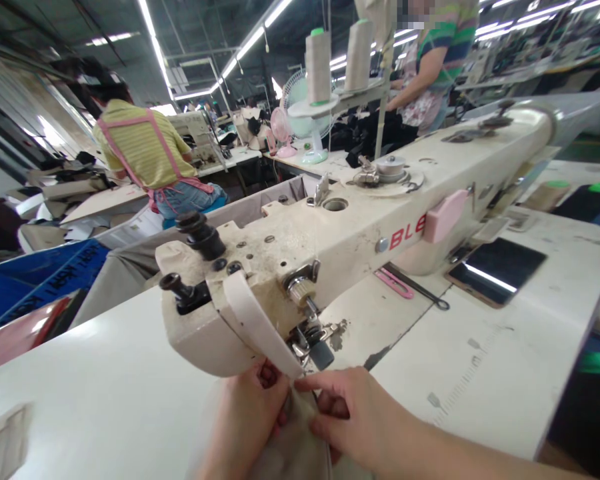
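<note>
A cream sewing machine (330, 233) lies across the white table (105, 387), its head toward me. My left hand (247, 417) and my right hand (353, 413) both pinch a piece of beige fabric (297, 443) just below the machine head, close to the presser foot (315, 343). The hands sit side by side, fingertips almost touching. The needle point itself is hidden behind the head's white guard.
A dark phone (497, 267) and pink scissors (397, 283) lie on the table to the right. Two thread cones (319, 67) stand behind the machine. One person in a yellow shirt (140, 147) sits at the left, another (435, 60) stands at the back right.
</note>
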`<state>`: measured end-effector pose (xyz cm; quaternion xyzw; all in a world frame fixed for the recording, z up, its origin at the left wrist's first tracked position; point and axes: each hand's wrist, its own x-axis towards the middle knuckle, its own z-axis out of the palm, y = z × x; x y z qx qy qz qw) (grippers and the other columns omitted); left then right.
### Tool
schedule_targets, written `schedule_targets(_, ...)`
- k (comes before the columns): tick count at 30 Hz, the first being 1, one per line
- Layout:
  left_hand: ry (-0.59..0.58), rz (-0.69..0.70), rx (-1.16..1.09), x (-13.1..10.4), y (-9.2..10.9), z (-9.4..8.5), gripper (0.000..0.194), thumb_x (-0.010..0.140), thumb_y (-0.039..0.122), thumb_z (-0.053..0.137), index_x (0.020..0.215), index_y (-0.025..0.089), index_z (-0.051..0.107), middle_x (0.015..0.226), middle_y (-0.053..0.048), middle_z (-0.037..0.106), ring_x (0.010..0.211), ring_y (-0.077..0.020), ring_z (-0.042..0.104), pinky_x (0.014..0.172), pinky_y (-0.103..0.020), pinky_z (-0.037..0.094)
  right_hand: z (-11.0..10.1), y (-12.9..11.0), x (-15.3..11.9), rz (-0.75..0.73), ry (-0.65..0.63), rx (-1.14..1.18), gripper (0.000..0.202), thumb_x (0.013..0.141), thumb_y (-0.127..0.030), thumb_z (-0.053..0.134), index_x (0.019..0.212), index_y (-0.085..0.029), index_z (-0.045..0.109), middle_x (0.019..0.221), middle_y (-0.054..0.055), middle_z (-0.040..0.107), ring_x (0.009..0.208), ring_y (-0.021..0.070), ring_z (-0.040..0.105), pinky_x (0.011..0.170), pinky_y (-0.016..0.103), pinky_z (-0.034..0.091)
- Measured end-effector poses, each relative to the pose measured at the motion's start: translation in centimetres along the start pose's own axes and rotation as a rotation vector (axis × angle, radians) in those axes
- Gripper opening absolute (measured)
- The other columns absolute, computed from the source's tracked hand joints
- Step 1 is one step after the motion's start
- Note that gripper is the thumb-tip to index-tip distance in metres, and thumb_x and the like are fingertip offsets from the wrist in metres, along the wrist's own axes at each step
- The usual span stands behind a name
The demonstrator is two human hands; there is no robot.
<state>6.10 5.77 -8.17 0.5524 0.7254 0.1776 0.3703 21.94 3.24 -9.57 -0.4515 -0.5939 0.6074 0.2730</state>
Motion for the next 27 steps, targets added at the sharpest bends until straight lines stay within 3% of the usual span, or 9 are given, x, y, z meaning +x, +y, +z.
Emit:
schedule_targets(5, 0.019, -0.052, 0.024, 0.2, 1.3, -0.2, 0.02, 0.083, 0.012, 0.046, 0.065, 0.018, 0.051, 0.033, 0.007, 0.048, 0.026, -0.0079, 0.043, 0.027, -0.013, 0.031, -1.5, -1.3, 1.1, -0.011, -0.067, 0.011, 0.033, 0.068, -0.003, 0.048, 0.084, -0.018, 0.073, 0.049, -0.006, 0.054, 0.046, 0.0107, 0.056, 0.044, 0.015, 0.039)
schedule_targets(10, 0.02, -0.051, -0.018, 0.6, 0.8, 0.1, 0.02, 0.083, 0.013, 0.047, 0.065, 0.018, 0.053, 0.034, 0.006, 0.05, 0.028, -0.0085, 0.046, 0.028, -0.013, 0.032, -1.1, -1.1, 1.4, 0.031, -0.088, 0.071, 0.029, 0.068, -0.004, 0.048, 0.078, -0.017, 0.073, 0.05, -0.005, 0.053, 0.043, 0.0093, 0.052, 0.043, 0.015, 0.04)
schedule_targets(14, 0.036, -0.034, -0.073, 1.2, 0.4, 0.1, 0.025, 0.083, 0.014, 0.048, 0.059, 0.018, 0.055, 0.035, 0.005, 0.05, 0.028, -0.0087, 0.046, 0.029, -0.014, 0.033, -0.7, -0.3, 2.0, -0.008, -0.078, 0.07, 0.029, 0.07, -0.008, 0.049, 0.086, -0.018, 0.072, 0.053, -0.005, 0.055, 0.046, 0.0117, 0.055, 0.045, 0.018, 0.044)
schedule_targets(18, 0.124, -0.002, -0.143, 1.9, 0.3, -0.6, 0.025, 0.082, 0.016, 0.047, 0.059, 0.017, 0.057, 0.037, 0.004, 0.05, 0.031, -0.0095, 0.047, 0.032, -0.016, 0.035, -0.6, 0.4, 2.5, -0.025, -0.028, 0.049, 0.024, 0.073, -0.014, 0.051, 0.086, -0.018, 0.071, 0.052, -0.005, 0.052, 0.045, 0.0125, 0.054, 0.044, 0.019, 0.042)
schedule_targets(21, 0.209, 0.042, -0.185, 1.0, -0.4, -1.0, 0.027, 0.083, 0.024, 0.047, 0.058, 0.018, 0.055, 0.046, 0.0, 0.056, 0.041, -0.0124, 0.054, 0.039, -0.019, 0.043, -0.6, 0.9, 1.5, -0.015, -0.003, 0.028, 0.024, 0.072, -0.015, 0.055, 0.092, -0.016, 0.07, 0.055, -0.004, 0.053, 0.047, 0.0113, 0.052, 0.046, 0.019, 0.039)
schedule_targets(24, 0.354, 0.191, -0.154, -2.2, -2.3, 0.3, 0.01, 0.079, 0.028, 0.057, 0.078, 0.018, 0.059, 0.068, -0.001, 0.063, 0.062, -0.0146, 0.06, 0.057, -0.023, 0.051, -0.4, 1.9, -0.9, 0.07, -0.041, 0.152, 0.038, 0.07, -0.017, 0.061, 0.108, -0.017, 0.066, 0.062, -0.004, 0.054, 0.053, 0.011, 0.054, 0.051, 0.019, 0.038)
schedule_targets(25, 0.462, 0.345, -0.096, -3.5, -3.2, 1.3, 0.017, 0.076, 0.027, 0.062, 0.091, 0.019, 0.06, 0.07, 0.0, 0.061, 0.058, -0.0135, 0.057, 0.055, -0.023, 0.051, -0.2, 2.2, -1.9, 0.107, -0.067, 0.214, 0.04, 0.07, -0.02, 0.064, 0.11, -0.017, 0.065, 0.064, -0.004, 0.055, 0.057, 0.0116, 0.056, 0.054, 0.019, 0.039)
schedule_targets(26, 0.485, 0.482, -0.068, -4.8, -4.2, 2.4, 0.03, 0.076, 0.02, 0.061, 0.106, 0.02, 0.058, 0.073, 0.0, 0.061, 0.05, -0.0111, 0.053, 0.047, -0.021, 0.048, 0.0, 2.5, -2.7, 0.134, -0.086, 0.268, 0.04, 0.071, -0.024, 0.066, 0.111, -0.018, 0.065, 0.066, -0.003, 0.056, 0.062, 0.0125, 0.058, 0.058, 0.02, 0.041)
schedule_targets(27, 0.473, 0.523, -0.055, -6.0, -5.2, 3.6, 0.038, 0.079, 0.011, 0.056, 0.116, 0.022, 0.056, 0.078, -0.001, 0.064, 0.048, -0.0097, 0.054, 0.046, -0.02, 0.049, 0.2, 2.6, -3.5, 0.146, -0.102, 0.305, 0.04, 0.072, -0.027, 0.066, 0.111, -0.018, 0.065, 0.069, -0.002, 0.058, 0.066, 0.0135, 0.06, 0.061, 0.02, 0.042)
